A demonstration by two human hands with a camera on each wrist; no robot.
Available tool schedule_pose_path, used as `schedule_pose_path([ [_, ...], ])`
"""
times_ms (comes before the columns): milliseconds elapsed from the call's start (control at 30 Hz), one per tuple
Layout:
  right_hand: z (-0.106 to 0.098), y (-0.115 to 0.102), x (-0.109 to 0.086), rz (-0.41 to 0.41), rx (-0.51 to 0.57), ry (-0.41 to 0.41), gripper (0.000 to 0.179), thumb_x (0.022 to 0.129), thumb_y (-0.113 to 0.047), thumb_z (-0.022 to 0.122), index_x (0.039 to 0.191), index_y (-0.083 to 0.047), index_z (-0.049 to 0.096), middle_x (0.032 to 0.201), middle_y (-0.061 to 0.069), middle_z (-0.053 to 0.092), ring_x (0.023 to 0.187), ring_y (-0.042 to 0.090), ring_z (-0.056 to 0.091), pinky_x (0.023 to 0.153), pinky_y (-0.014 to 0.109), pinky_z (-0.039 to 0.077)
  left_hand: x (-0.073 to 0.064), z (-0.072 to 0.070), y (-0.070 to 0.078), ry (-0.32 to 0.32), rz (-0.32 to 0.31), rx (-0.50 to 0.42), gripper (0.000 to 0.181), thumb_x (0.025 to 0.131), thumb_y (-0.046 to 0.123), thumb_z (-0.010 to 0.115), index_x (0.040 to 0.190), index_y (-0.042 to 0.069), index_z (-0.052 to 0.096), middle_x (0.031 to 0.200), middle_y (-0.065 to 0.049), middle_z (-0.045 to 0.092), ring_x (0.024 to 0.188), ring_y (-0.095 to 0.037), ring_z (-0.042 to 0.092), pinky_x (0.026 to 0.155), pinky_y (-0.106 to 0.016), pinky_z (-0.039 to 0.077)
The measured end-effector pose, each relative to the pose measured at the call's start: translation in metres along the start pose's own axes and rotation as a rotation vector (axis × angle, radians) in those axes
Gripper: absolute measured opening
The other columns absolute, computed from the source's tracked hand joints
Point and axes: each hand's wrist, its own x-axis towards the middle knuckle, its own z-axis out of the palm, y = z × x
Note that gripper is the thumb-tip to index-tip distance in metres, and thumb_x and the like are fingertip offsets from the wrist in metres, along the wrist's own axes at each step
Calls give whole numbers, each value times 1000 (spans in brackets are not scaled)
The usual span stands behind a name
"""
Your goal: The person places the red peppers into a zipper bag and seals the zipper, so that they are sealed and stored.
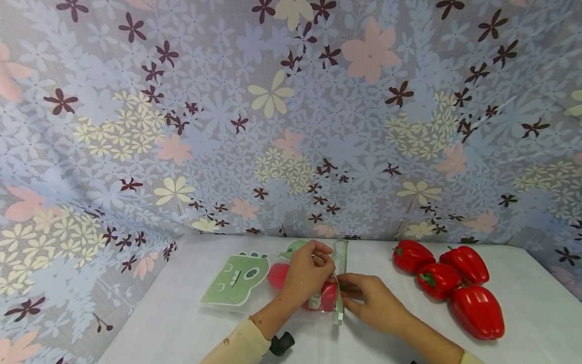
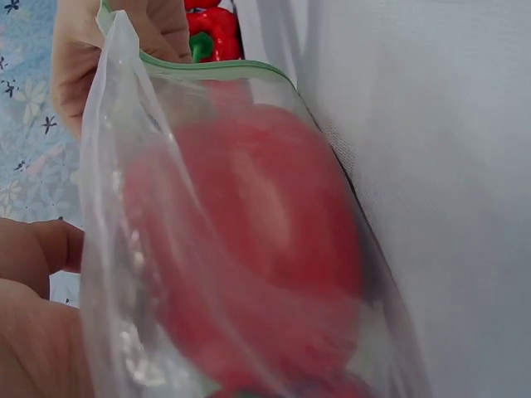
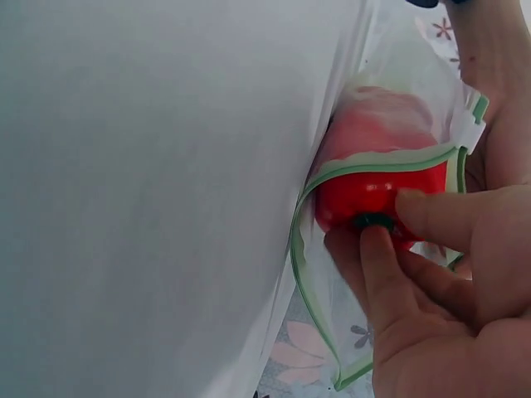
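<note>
A clear zip bag (image 2: 116, 207) with a green edge and a white slider stands mouth-open toward the right in the head view. Inside it lies a red bell pepper (image 2: 257, 224), seen through the plastic. My left hand (image 1: 306, 270) pinches the bag's rim, its fingers bent at the far side of the mouth. At the opening, my right hand (image 3: 448, 282) grips another red bell pepper (image 3: 357, 195) by its stem end, thumb above and fingers below. Most of this pepper sits within the bag's mouth.
A flat clear bag with a green cartoon monster print (image 1: 238, 280) lies left on the white table (image 1: 173, 313). Several red bell peppers (image 1: 438, 280) are grouped at the right. A small black object (image 1: 282, 344) is by the left forearm. Floral cloth (image 1: 291, 126) hangs behind.
</note>
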Motion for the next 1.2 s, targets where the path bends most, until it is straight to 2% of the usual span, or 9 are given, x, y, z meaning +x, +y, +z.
schedule_pose_path([
  [233, -1, 3, 0, -14, 49, -36, 38, 99, -1, 70, 136, 3, 65, 132, 15, 72, 114, 23, 74, 92, 30, 62, 0, 0, -2, 37, 20, 67, 20, 91, 0, 69, 111, 3, 69, 89, -2, 68, 67, -10, 70, 59, -25, 61],
  [367, -2, 3, 0, -5, 23, -16, 38, 99, 1, 69, 137, -1, 64, 129, 11, 74, 115, 22, 74, 94, 30, 61, 0, -1, -3, 44, 19, 66, 19, 91, 1, 69, 110, 3, 69, 90, -3, 68, 69, -10, 69, 60, -25, 61],
  [467, -5, 1, 0, -3, -18, 18, 35, 99, -1, 70, 134, -4, 66, 127, 8, 75, 114, 23, 74, 93, 30, 61, 1, -1, -4, 29, 5, 16, 20, 92, 0, 69, 113, 2, 68, 92, -5, 66, 70, -13, 70, 61, -28, 63],
  [667, -12, -2, -3, -35, -50, 84, 26, 96, 1, 73, 121, -1, 68, 121, 12, 72, 111, 32, 74, 91, 32, 62, 3, -1, -5, 15, -9, -75, 24, 92, -4, 68, 115, 2, 64, 94, -9, 64, 69, -17, 70, 62, -34, 65],
  [900, -26, -8, -4, -24, -181, 142, 23, 93, 1, 76, 112, -10, 71, 110, 4, 74, 102, 24, 75, 88, 34, 64, 5, -3, -8, 17, -25, -74, 25, 93, -3, 69, 116, 3, 63, 95, -9, 64, 67, -17, 71, 63, -34, 65],
  [1100, -46, -12, -7, -40, -309, 214, 26, 90, -2, 81, 108, -17, 72, 104, -9, 73, 94, 11, 74, 84, 33, 64, 5, -5, -8, 22, -43, -19, 42, 95, 1, 70, 136, 5, 60, 98, -6, 66, 66, -15, 73, 64, -30, 64],
  [1200, -61, -14, -10, -29, -358, 248, 26, 89, -2, 83, 108, -18, 73, 103, -10, 73, 91, 7, 72, 81, 31, 64, 6, -5, -9, 19, -41, -3, 47, 96, 2, 70, 141, 6, 58, 98, -5, 66, 65, -14, 73, 65, -29, 64],
])
